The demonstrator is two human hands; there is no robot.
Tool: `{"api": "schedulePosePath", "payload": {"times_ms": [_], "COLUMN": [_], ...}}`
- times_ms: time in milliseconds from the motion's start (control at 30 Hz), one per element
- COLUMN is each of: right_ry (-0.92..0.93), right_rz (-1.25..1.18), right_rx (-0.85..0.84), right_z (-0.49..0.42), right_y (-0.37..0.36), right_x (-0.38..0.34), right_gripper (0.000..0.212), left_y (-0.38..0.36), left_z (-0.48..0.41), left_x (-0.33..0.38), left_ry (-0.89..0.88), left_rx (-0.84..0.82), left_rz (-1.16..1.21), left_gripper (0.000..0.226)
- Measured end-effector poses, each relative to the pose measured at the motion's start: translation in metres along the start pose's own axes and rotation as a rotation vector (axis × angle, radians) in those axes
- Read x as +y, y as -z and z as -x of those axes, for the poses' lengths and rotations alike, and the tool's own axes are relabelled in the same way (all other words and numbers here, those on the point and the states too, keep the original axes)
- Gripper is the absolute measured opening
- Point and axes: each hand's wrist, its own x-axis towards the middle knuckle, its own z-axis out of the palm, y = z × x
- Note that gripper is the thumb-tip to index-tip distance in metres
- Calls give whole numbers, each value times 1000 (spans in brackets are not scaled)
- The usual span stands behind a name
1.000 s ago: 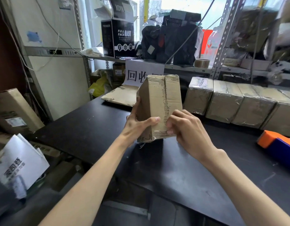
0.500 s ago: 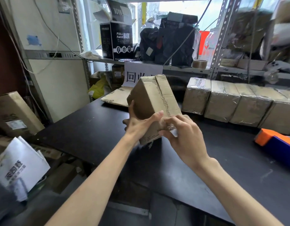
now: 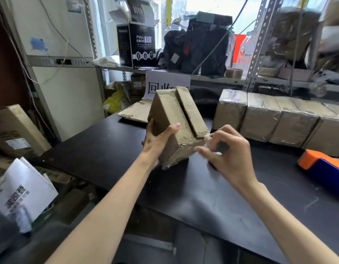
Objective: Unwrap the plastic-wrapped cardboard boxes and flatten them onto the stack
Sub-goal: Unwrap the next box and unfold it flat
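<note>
Head camera looks down on a black table (image 3: 100,157), as seen by someone standing beside the person. Beyond the right hand (image 3: 231,155), a row of wrapped boxes (image 3: 260,119) waits, glossy with film. Beyond the left hand (image 3: 157,141) lies the flattened stack (image 3: 136,113). Between the hands, tipped leftward above the table, is the cardboard box (image 3: 174,119). The left hand grips its near corner, thumb across the face. Half a second ago the right hand was picking at the seam. Now it has drawn back, fingers pinching crumpled clear plastic wrap (image 3: 208,139). The box looks bare: dull brown, ragged corrugated edges, one flap raised. Flattening probably comes next.
</note>
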Motion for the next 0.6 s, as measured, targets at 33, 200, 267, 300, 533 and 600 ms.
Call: {"api": "schedulePosePath", "payload": {"times_ms": [33, 200, 267, 300, 533, 600], "right_ry": [-27, -179, -193, -205, -416, -497], "right_rz": [30, 76, 39, 31, 8, -59], "right_rx": [77, 180, 183, 178, 64, -32], "right_z": [-1, -9, -9, -10, -34, -38], "right_y": [3, 15, 14, 14, 29, 36], "right_x": [3, 13, 11, 10, 11, 15], "right_gripper": [32, 27, 27, 26, 33, 43], "left_y": [2, 6, 6, 7, 12, 13], "left_z": [2, 4, 5, 4, 1, -1], "left_x": [2, 8, 9, 10, 12, 10], "left_ry": [11, 31, 46, 56, 39, 28], "left_rx": [-17, -106, -128, -143, -207, -202], "left_rz": [24, 23, 21, 23, -38, -51], "left_gripper": [131, 120, 107, 97, 103, 101]}}
